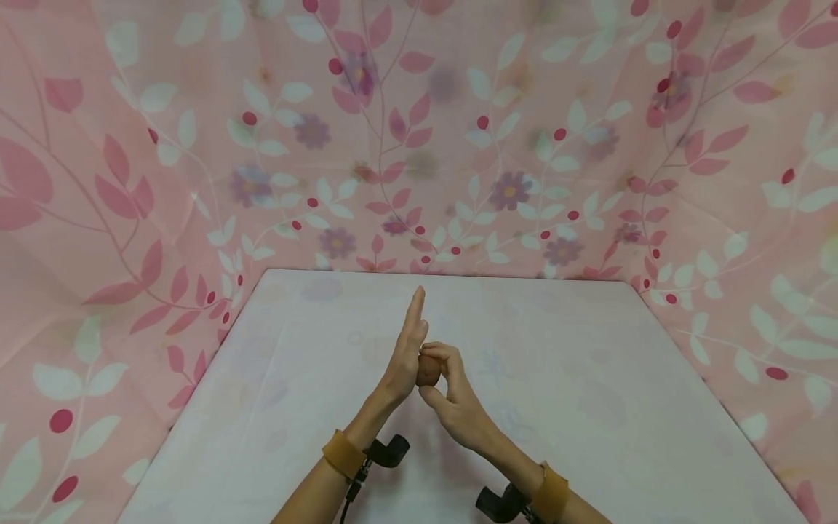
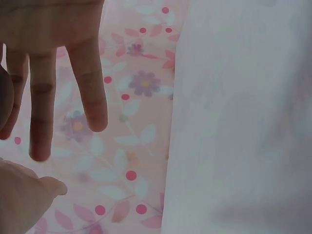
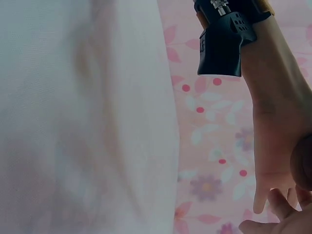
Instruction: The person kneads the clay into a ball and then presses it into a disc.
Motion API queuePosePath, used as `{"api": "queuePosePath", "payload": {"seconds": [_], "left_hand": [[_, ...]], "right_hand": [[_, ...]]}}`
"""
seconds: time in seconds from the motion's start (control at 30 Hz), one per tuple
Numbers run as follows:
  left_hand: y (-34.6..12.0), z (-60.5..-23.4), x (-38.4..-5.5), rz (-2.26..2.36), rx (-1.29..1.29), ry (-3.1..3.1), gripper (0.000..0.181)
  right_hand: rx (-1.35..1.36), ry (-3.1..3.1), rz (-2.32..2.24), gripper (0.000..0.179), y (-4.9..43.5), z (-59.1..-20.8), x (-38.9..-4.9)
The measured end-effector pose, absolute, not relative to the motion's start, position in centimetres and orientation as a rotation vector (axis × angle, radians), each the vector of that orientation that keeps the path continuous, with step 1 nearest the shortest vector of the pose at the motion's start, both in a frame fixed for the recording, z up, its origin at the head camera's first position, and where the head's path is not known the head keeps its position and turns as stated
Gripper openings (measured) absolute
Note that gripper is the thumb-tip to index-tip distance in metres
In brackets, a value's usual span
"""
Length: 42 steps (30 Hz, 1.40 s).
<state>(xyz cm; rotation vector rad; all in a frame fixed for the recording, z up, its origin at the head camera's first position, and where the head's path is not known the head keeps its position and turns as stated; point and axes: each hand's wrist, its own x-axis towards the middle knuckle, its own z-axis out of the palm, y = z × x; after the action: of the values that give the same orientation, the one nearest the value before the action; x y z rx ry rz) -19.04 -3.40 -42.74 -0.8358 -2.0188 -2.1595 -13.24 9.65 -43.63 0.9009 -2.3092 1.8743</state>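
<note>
Status: a small brown ball [image 1: 428, 370], looks like clay or dough, is held up above the table [image 1: 589, 378], between the two hands, roughly over the table's middle.

Left hand [image 1: 406, 356]: fingers straight and pointing up, palm flat, pressed against the ball from the left. Nothing is gripped by it; the flat palm serves as a backing surface. The straight fingers are confirmed in the left wrist view [image 2: 44, 92], with a dark edge of the ball [image 2: 5, 105] seen at the frame border.

Right hand [image 1: 458, 404]: grip closed on the ball, fingers curled over its top and thumb under it, pressing it into the left palm.

Progress, as a judgement: the ball is already off the table and reads as a compact rounded lump, so pickup and rough forming are taken as done. Rolling or pressing between palm and fingers appears to be in hand. How smooth or finished the shape is cannot be told; most of the ball is hidden by the fingers. It has not been set down anywhere.

Surroundings: pink floral cloth [image 1: 196, 145] hung behind and to both sides; wrist straps with black camera mounts [image 1: 389, 451] worn on both arms.
</note>
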Motion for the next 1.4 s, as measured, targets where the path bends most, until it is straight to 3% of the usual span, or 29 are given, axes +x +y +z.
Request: {"api": "queuePosePath", "payload": {"seconds": [0.8,1.0,1.13,1.4], "left_hand": [[-4.2,-42.8,-19.1,-2.108,-0.751,-2.068,0.061],[-4.5,-43.0,-19.3,-2.066,-0.727,-2.134,0.059],[-4.9,-43.0,-19.2,-1.876,-0.637,-2.292,0.056],[-5.9,-42.8,-19.1,-1.146,-0.544,-2.512,0.047]], "right_hand": [[0.733,-2.299,1.611,0.045,11.5,-43.9,-14.1],[0.597,-2.300,1.643,0.040,12.2,-41.8,-13.8],[0.507,-2.325,1.644,0.039,12.7,-39.6,-13.2],[0.455,-2.338,1.608,0.041,14.9,-39.3,-14.4]]}}
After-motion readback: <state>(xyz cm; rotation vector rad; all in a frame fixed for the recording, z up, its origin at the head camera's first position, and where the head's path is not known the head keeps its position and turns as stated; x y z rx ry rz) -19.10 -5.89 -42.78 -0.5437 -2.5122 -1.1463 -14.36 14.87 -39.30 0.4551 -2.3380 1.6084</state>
